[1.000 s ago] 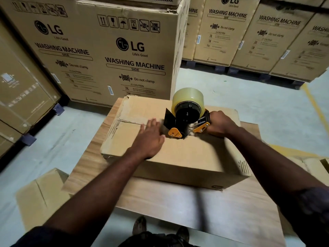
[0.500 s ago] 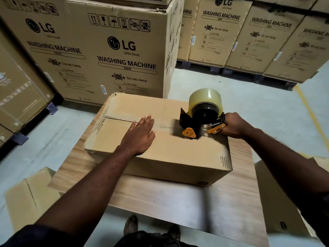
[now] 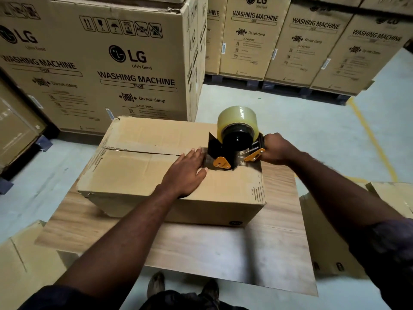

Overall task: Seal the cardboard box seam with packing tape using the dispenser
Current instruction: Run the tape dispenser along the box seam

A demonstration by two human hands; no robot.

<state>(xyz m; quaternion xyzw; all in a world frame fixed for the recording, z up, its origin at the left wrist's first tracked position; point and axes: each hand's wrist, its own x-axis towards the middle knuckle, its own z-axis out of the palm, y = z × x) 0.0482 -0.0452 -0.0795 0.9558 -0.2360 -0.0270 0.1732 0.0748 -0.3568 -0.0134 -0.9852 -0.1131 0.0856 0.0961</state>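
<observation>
The right hand (image 3: 276, 151) grips the dispenser (image 3: 232, 148) at the right end of the box (image 3: 138, 175), mid-frame on a table (image 3: 201, 247). The left hand (image 3: 185, 173) lies flat, fingers straight, beside it on the seam (image 3: 143, 152). Cartons (image 3: 93, 63) behind read "LG Life's Good", "WASHING MACHINE SIDE", "Do not clamp".

Tall washing machine cartons (image 3: 125, 70) on pallets ring a wooden table (image 3: 201, 249); a yellow line (image 3: 371, 139) crosses the floor.

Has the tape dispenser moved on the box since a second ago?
Yes: the dispenser has slid right along the box top, nearer its right edge.
</observation>
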